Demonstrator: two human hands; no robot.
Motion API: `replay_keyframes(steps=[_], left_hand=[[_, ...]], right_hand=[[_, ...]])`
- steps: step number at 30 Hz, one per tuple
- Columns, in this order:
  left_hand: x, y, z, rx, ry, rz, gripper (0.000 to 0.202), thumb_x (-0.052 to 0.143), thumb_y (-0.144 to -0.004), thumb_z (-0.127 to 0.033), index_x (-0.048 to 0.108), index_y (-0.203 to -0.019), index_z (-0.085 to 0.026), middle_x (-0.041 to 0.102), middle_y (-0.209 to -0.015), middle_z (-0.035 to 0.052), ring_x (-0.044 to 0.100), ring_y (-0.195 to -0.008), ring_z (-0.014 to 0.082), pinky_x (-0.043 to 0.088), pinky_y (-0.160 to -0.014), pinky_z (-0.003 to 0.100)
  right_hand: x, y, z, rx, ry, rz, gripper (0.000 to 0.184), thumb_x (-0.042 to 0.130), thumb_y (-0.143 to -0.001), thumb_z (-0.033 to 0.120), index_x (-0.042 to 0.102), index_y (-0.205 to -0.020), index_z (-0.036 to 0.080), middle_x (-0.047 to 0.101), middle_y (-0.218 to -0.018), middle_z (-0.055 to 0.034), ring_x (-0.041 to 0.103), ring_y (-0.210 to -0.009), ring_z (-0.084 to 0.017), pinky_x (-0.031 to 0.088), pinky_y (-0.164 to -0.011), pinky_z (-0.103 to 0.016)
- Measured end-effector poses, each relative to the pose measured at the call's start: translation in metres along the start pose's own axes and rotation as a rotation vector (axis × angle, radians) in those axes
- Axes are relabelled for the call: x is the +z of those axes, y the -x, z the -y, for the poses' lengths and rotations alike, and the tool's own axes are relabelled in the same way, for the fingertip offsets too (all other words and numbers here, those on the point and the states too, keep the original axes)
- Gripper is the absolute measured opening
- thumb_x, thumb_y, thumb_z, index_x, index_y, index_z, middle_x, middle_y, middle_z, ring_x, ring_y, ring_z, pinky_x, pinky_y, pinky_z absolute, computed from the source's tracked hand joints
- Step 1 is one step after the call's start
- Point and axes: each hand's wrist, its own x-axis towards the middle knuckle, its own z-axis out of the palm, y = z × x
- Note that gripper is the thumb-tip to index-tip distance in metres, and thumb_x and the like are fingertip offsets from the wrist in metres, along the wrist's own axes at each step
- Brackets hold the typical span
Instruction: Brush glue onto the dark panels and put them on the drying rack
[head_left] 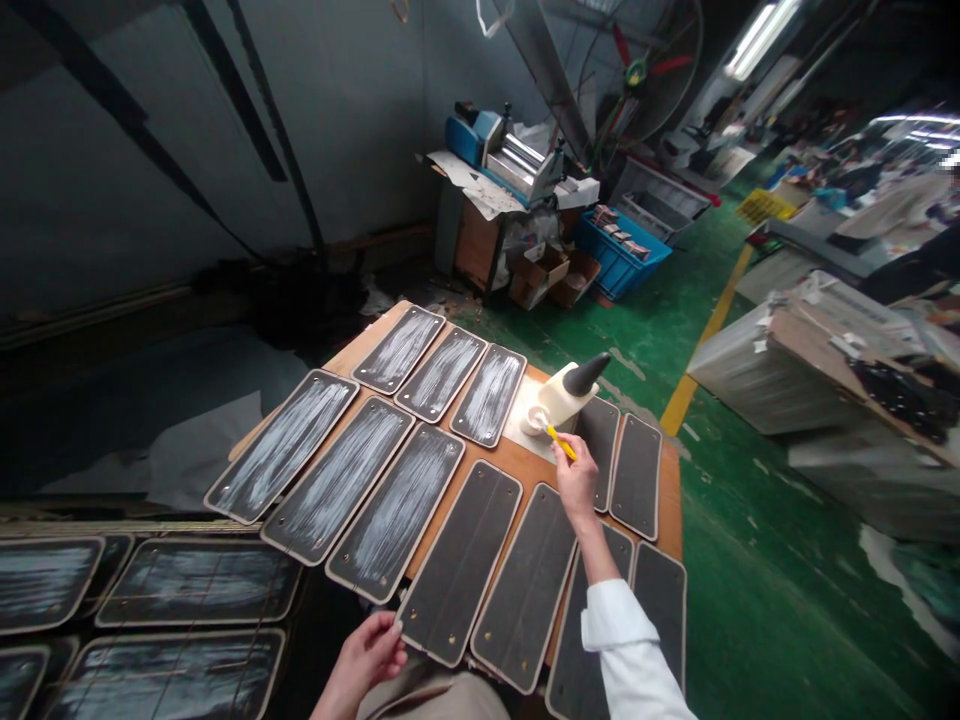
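Observation:
My right hand point(576, 478) is closed around a yellow-handled brush point(556, 437), whose tip dips into a small white glue cup point(535, 418). A cream glue bottle with a black nozzle point(571, 387) lies beside the cup. My left hand point(372, 650) pinches the near corner of a plain dark panel point(459, 560) on the wooden table point(525, 462). Several dark panels streaked with white glue point(396, 497) lie to the left of the plain ones.
More glue-coated panels point(187, 585) rest on a low rack at the near left. A cluttered bench with a blue machine point(495, 150), cardboard boxes and a blue crate point(619, 255) stands behind the table. To the right lie a green floor and wrapped pallets point(795, 350).

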Motion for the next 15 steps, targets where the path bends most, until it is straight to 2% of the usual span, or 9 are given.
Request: replay_keyframes(steps=[3, 8, 12, 15], left_hand=[[0.001, 0.002, -0.001, 0.007, -0.013, 0.003, 0.053, 0.082, -0.052, -0.058, 0.064, -0.076, -0.015, 0.062, -0.057, 0.0006, 0.058, -0.050, 0.0110, 0.044, -0.049, 0.020], [0.003, 0.005, -0.004, 0.024, -0.015, -0.009, 0.051, 0.081, -0.052, -0.058, 0.064, -0.073, -0.015, 0.061, -0.056, 0.0007, 0.058, -0.049, 0.0121, 0.044, -0.048, 0.021], [0.001, 0.007, -0.009, 0.010, -0.021, 0.027, 0.049, 0.081, -0.054, -0.055, 0.064, -0.076, -0.015, 0.063, -0.059, 0.0011, 0.059, -0.052, 0.0119, 0.046, -0.051, 0.021], [-0.003, 0.008, -0.011, -0.015, -0.008, 0.087, 0.046, 0.082, -0.057, -0.051, 0.065, -0.079, -0.015, 0.064, -0.063, 0.0006, 0.061, -0.055, 0.0118, 0.047, -0.053, 0.021]], right_hand=[[-0.003, -0.003, -0.002, -0.187, 0.206, 0.116, 0.024, 0.046, -0.096, 0.029, 0.066, -0.105, 0.020, 0.062, -0.096, -0.0067, 0.062, -0.089, -0.020, 0.048, -0.082, -0.031], [-0.003, -0.001, -0.006, -0.295, 0.429, 0.269, 0.028, 0.043, -0.096, 0.020, 0.067, -0.109, 0.022, 0.062, -0.097, -0.0055, 0.061, -0.082, -0.018, 0.046, -0.069, -0.023], [-0.013, 0.014, 0.004, -0.303, 0.425, 0.320, 0.026, 0.043, -0.098, 0.022, 0.066, -0.108, 0.022, 0.062, -0.099, -0.0065, 0.061, -0.086, -0.019, 0.046, -0.072, -0.025], [-0.024, 0.036, 0.020, -0.230, 0.294, 0.315, 0.024, 0.044, -0.099, 0.029, 0.065, -0.108, 0.022, 0.063, -0.101, -0.0066, 0.062, -0.091, -0.021, 0.047, -0.079, -0.029]])
